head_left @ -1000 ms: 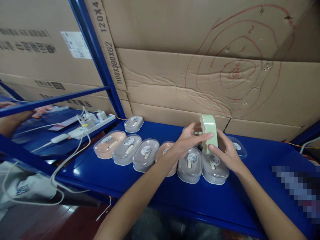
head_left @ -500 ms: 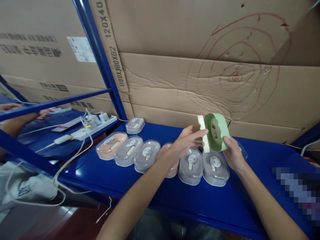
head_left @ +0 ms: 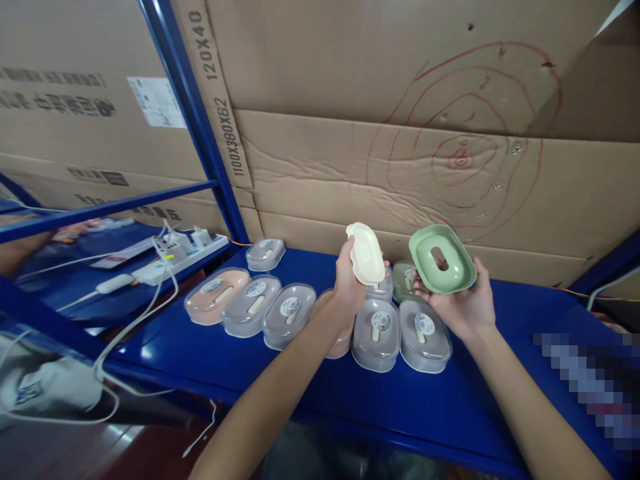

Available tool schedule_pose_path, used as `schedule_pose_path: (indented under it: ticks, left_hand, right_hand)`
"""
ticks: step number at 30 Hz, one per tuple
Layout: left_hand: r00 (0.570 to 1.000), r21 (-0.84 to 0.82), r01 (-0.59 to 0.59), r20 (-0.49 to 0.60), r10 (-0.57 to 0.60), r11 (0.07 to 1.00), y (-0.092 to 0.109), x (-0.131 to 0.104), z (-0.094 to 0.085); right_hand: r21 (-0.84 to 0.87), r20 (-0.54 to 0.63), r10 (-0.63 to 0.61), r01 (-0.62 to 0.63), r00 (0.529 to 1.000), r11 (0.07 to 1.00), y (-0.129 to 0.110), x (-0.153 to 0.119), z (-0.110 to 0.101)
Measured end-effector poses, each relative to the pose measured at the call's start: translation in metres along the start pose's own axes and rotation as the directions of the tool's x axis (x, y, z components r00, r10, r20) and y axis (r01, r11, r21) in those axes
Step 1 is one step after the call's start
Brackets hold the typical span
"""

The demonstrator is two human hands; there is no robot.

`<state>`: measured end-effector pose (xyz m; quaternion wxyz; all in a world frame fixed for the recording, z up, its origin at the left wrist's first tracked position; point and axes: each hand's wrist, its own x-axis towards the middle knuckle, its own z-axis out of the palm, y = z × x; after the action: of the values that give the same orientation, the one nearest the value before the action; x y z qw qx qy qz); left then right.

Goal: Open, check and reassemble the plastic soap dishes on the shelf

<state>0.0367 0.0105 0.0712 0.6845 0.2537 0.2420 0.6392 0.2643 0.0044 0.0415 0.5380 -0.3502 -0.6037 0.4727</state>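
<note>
A small cream plastic dish [head_left: 368,255] with a wavy edge is gripped by my left hand [head_left: 349,270], its hollow side tilted toward me. My right hand [head_left: 463,303] holds a green plastic soap dish shell [head_left: 425,257] from below, and an oblong hole shows in its middle. The two pieces are apart, held above the blue shelf [head_left: 310,380]. Beneath them stand grey lidded soap boxes [head_left: 377,347] [head_left: 427,343] with clear covers and round stickers. A green lidded box [head_left: 403,280] sits partly hidden behind my right fingers.
More lidded boxes line the shelf to the left, among them a pink one [head_left: 214,297] and a grey one [head_left: 265,255] at the back. A power strip [head_left: 180,260] with white cables lies beyond the blue post. Cardboard [head_left: 310,167] walls the back. Another person's arm [head_left: 23,253] shows far left.
The cream dish and green shell have moved apart. My left hand has shifted left and turned the dish to face me; my right hand has tipped the shell's open side upward.
</note>
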Motion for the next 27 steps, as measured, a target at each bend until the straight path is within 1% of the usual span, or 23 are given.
schedule_pose_path:
  ticks: [5, 10, 14, 19, 24, 26, 27]
  left_hand:
    - [0.999, -0.087, 0.009, -0.031, -0.012, 0.996, 0.0009, 0.0011, -0.0037]
    - [0.999, -0.116, -0.007, -0.033, 0.003, 0.993, 0.0009, 0.0009, -0.0053]
    - [0.999, -0.124, 0.005, -0.046, -0.011, 0.992, 0.0012, -0.0005, -0.0039]
    - [0.999, -0.145, 0.009, -0.044, -0.016, 0.989, 0.0008, -0.0006, -0.0023]
    - [0.999, -0.136, 0.02, -0.045, -0.026, 0.991, -0.0002, -0.0009, -0.0022]
    - [0.998, -0.129, 0.02, -0.055, -0.027, 0.991, -0.0004, -0.0013, -0.0017]
    - [0.998, -0.127, 0.021, -0.063, -0.03, 0.992, -0.0005, -0.0016, -0.0014]
  right_hand:
    - [0.151, 0.032, 0.056, -0.06, 0.998, 0.987, 0.0006, -0.0005, 0.0023]
    - [0.165, 0.01, 0.059, -0.06, 0.998, 0.985, -0.0015, 0.0, 0.0037]
    - [0.132, 0.001, 0.064, -0.063, 0.998, 0.989, -0.0013, 0.0002, 0.0039]
    - [-0.003, -0.001, 0.004, -0.004, 1.0, 1.0, -0.0004, 0.0001, 0.002]
    - [-0.033, 0.008, -0.018, 0.019, 1.0, 0.999, 0.0, 0.0017, 0.0022]
    - [-0.053, -0.018, -0.031, 0.03, 0.999, 0.998, 0.0028, 0.0032, 0.0042]
    - [-0.074, -0.059, -0.048, 0.044, 0.997, 0.996, 0.005, 0.0037, 0.0054]
